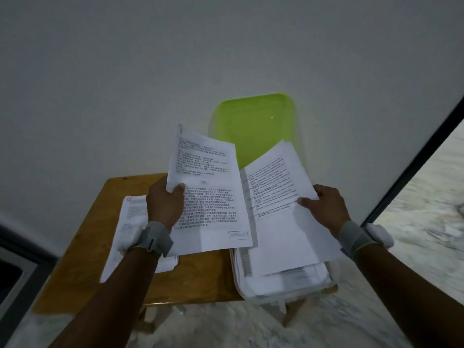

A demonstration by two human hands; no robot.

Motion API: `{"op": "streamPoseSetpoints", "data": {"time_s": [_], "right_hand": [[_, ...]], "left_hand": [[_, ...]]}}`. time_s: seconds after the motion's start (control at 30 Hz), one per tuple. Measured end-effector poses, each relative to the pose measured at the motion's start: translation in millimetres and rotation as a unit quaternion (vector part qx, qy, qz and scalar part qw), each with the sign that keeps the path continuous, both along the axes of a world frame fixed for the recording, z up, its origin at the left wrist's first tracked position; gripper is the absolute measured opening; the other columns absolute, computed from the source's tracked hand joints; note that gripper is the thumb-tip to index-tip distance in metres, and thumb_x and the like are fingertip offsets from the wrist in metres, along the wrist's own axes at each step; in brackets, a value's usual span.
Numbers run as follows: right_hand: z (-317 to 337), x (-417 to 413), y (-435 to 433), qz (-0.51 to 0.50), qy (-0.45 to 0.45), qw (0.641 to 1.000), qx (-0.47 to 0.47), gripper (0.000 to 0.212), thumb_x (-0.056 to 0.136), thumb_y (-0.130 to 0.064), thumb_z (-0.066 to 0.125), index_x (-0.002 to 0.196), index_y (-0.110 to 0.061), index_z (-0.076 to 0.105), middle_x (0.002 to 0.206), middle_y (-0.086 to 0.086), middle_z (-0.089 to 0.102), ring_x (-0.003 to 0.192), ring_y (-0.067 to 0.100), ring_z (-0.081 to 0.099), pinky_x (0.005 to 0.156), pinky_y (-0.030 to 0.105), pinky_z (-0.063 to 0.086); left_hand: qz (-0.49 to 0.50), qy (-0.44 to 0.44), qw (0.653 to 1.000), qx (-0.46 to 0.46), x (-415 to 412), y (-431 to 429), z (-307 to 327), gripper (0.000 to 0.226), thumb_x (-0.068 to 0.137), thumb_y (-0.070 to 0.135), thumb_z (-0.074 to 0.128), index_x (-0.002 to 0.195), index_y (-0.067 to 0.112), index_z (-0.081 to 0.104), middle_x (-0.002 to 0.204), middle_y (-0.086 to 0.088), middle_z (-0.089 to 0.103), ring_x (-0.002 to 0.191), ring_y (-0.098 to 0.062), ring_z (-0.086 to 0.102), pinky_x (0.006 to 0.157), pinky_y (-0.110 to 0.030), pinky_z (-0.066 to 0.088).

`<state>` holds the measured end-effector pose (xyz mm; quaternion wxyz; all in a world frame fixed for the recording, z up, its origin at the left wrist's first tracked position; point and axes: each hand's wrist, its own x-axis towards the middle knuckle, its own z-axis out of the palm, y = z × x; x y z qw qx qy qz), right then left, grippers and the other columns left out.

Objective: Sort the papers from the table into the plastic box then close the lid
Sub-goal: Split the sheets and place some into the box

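My left hand (164, 202) grips a few printed sheets (208, 197) by their left edge, lifted above the small wooden table (190, 280). My right hand (324, 209) holds another printed sheet (278, 187) by its right edge over the clear plastic box (283, 290), which stands on the table's right side and is filled with papers. The box's green lid (253, 126) stands upright behind it, leaning on the wall. A stack of papers (130, 237) lies on the table's left part, partly hidden by my left forearm.
A white wall rises right behind the table. A dark frame (414, 162) runs diagonally at the right, with pale mottled floor (426, 209) beyond it and under the table. A dark object sits at the lower left edge.
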<state>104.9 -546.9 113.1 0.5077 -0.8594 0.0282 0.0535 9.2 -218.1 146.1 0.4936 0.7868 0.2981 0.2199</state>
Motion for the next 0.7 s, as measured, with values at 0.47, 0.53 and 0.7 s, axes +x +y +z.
{"op": "streamPoseSetpoints", "data": {"time_s": [0.47,0.53,0.7], "right_hand": [[-71.5,15.1,-3.0,0.153,0.103,0.965,-0.188,0.060,0.095,-0.034,0.054,0.148,-0.011,0.038,0.149,0.012,0.047,0.135,0.032,0.046,0.115,0.039,0.035],[-60.6,19.3,-6.7,0.130,0.063,0.975,-0.168,0.056,0.092,-0.033,0.057,0.144,-0.016,0.045,0.139,0.009,0.058,0.126,0.030,0.055,0.111,0.039,0.040],[-48.5,27.3,-11.1,0.132,0.031,0.979,-0.155,0.041,0.086,-0.034,0.064,0.126,-0.026,0.059,0.127,0.003,0.066,0.111,0.023,0.063,0.101,0.032,0.046]], "left_hand": [[-0.044,0.120,0.991,-0.028,8.7,-112.0,-95.5,0.037,0.090,0.013,0.058,0.127,0.009,0.059,0.123,-0.015,0.065,0.110,-0.035,0.061,0.095,-0.044,0.051],[-0.060,0.131,0.989,-0.022,13.5,-129.2,-102.5,0.037,0.091,0.009,0.055,0.127,0.010,0.057,0.125,-0.014,0.064,0.113,-0.033,0.060,0.094,-0.033,0.048],[-0.129,0.194,0.969,0.078,32.7,-160.7,-120.0,0.064,0.087,0.010,0.056,0.147,0.012,0.033,0.132,-0.014,0.058,0.117,-0.035,0.058,0.089,-0.033,0.049]]}}
